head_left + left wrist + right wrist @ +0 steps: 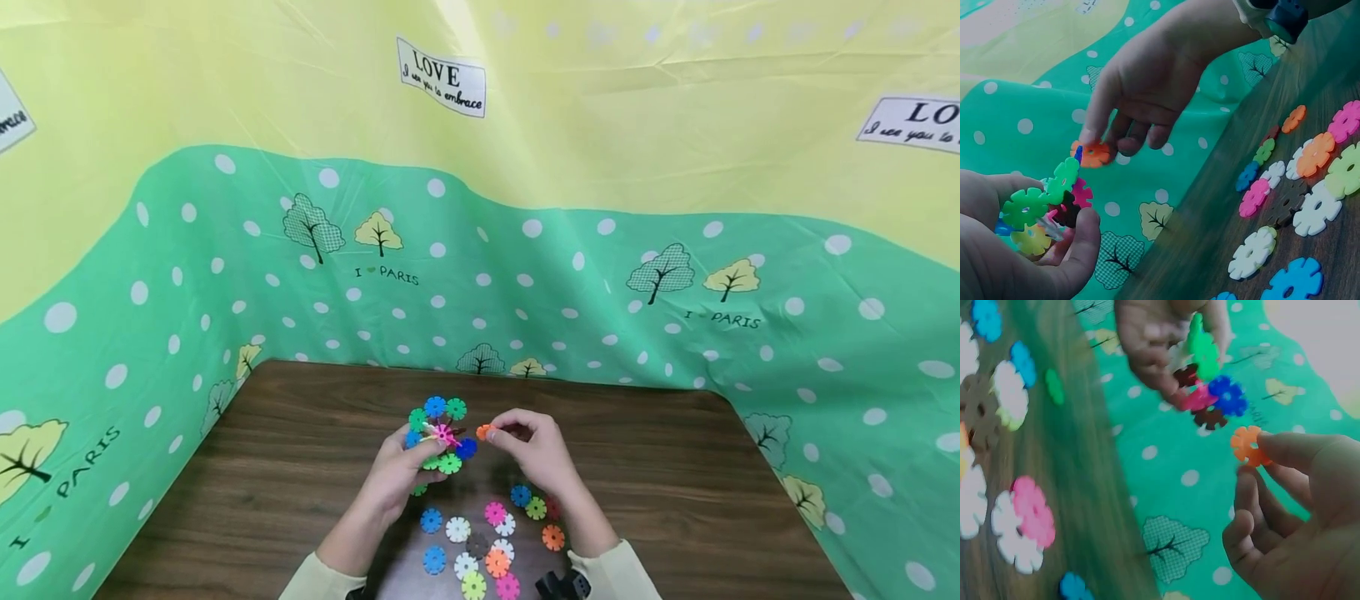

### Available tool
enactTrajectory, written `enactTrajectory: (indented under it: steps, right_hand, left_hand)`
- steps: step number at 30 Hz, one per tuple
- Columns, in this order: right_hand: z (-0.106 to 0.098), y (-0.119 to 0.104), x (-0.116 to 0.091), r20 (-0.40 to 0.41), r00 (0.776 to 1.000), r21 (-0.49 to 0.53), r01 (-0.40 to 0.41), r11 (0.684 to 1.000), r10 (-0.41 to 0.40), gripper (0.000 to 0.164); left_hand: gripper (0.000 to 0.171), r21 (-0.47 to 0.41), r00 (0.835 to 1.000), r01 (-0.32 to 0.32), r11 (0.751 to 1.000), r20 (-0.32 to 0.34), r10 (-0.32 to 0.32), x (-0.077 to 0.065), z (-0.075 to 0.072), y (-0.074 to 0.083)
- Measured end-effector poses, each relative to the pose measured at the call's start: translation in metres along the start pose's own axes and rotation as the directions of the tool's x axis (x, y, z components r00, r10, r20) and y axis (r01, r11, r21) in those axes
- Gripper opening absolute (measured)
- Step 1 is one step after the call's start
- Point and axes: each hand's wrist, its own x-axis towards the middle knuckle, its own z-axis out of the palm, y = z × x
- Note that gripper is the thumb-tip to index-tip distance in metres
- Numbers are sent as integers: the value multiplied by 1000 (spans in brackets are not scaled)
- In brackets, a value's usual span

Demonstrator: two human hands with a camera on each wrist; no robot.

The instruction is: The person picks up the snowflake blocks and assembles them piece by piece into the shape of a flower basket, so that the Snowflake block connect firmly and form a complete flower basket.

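Pinching with thumb and fingertips, my right hand (538, 454) grasps an orange notched disc (1243, 450) by its edge, much of its face jutting ahead of the tips. Just past it, across a small gap, sits the dark blue disc (1235, 401) on the near side of the joined disc cluster (444, 435), which my left hand (393, 475) clasps between thumb and fingers. Both my forearms angle inward over the brown wooden table (300, 458), where loose discs (501, 568) lie scattered between them.
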Motion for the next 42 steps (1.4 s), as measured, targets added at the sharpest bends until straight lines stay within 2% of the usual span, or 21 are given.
enactTrajectory:
  steps: [4, 8, 12, 20, 25, 28, 32, 34, 37, 42]
  right_hand:
    - [3, -2, -2, -49, 998, 75, -28, 997, 32, 11]
    - [9, -1, -1, -55, 995, 95, -75, 993, 80, 13]
    - [13, 0, 1, -47, 996, 95, -64, 993, 69, 13]
    - [14, 1, 3, -31, 999, 88, -26, 996, 29, 13]
    - [15, 1, 2, -11, 1000, 75, -14, 997, 15, 15]
    - [17, 2, 2, -5, 1000, 57, -13, 998, 14, 12]
    - [21, 1, 0, -1, 1000, 45, -28, 999, 28, 9]
    - [22, 1, 0, 1, 999, 52, -47, 998, 47, 10]
    - [21, 1, -1, 14, 997, 83, -78, 994, 77, 14]
    - [14, 2, -3, 82, 991, 132, -112, 985, 102, 21]
  left_hand:
    - [40, 19, 1000, -14, 1000, -6, 14, 0, 2, 0]
    - [37, 73, 999, -45, 996, -4, 46, 1, 2, -1]
    - [38, 110, 997, -75, 991, 10, 75, 1, 1, 0]
    - [41, 152, 997, -76, 985, 40, 71, -1, 1, 3]
    - [41, 176, 993, -101, 979, 75, 89, -2, 0, 2]
    - [40, 214, 988, -143, 966, 93, 125, -2, 0, 0]
    - [36, 267, 983, -182, 946, 86, 165, -2, 1, -3]
    - [36, 255, 985, -169, 952, 68, 156, -2, 1, -4]
    - [38, 180, 993, -117, 977, 39, 112, -1, 3, -6]
    - [48, 81, 999, -52, 995, 7, 51, 0, 7, -9]
